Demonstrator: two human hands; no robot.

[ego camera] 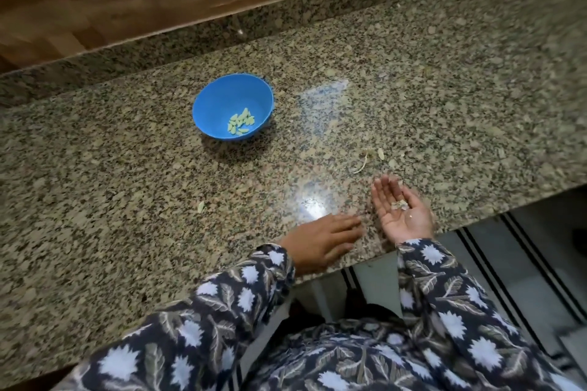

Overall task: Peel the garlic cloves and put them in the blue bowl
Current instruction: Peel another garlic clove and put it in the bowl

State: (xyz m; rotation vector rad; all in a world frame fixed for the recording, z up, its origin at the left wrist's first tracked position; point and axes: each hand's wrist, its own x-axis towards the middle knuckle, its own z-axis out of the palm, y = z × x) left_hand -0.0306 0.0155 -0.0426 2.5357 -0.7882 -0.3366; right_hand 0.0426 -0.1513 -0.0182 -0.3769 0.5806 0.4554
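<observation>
Sweeping up looks like the step in hand: the left hand (320, 238) lies flat on the desk (127, 200), fingers straight, beside the right hand (401, 213), which is held palm-up and slack at the desk's edge, cradling a few peel scraps (401, 205). It would be best to brush with the hand's flat edge toward that palm. Stray skins (371, 159) lie just beyond it, and a lone skin (200, 206) lies off to the left. The blue bowl (222, 95) stands upright, well apart from both hands, with peeled garlic cloves (240, 125) heaped at its bottom.

Cloves (240, 124) are sitting in the bowl (212, 102) on the surface (127, 200); peel scraps (371, 157) are lying to its right, nearer the front.
</observation>
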